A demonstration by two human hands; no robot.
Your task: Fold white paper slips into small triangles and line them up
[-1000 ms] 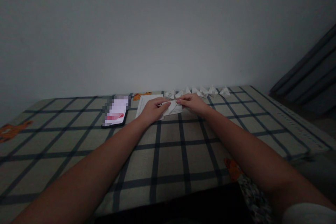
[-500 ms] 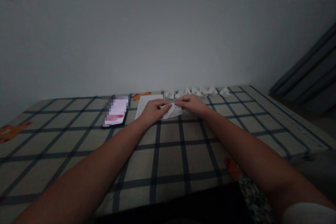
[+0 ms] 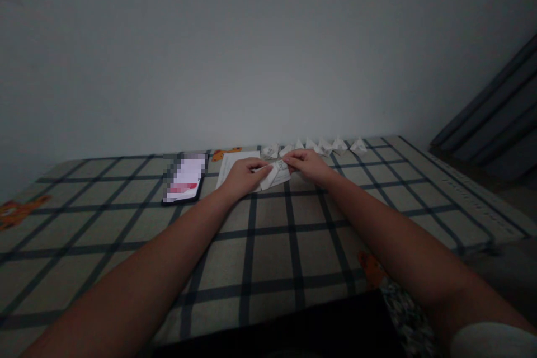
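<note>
Between my two hands is a partly folded piece of white paper (image 3: 274,174) with dark print on it. My left hand (image 3: 245,176) pinches its left side, thumb on top. At its upper right, my right hand (image 3: 308,165) grips the edge between thumb and fingers. Just behind the hands stands a row of several folded paper shapes (image 3: 339,146), pointed at the top. White printed sheets (image 3: 229,165) lie beside and partly under my left hand.
A phone (image 3: 184,179) with a lit, blurred screen lies to the left. Everything rests on a checked cloth (image 3: 272,246) with orange animal figures. A plain wall (image 3: 251,56) rises behind, and a dark pleated curtain (image 3: 495,100) hangs at the right.
My right fingers have shifted slightly right, away from my left thumb. More of the paper's printed middle shows between the hands.
</note>
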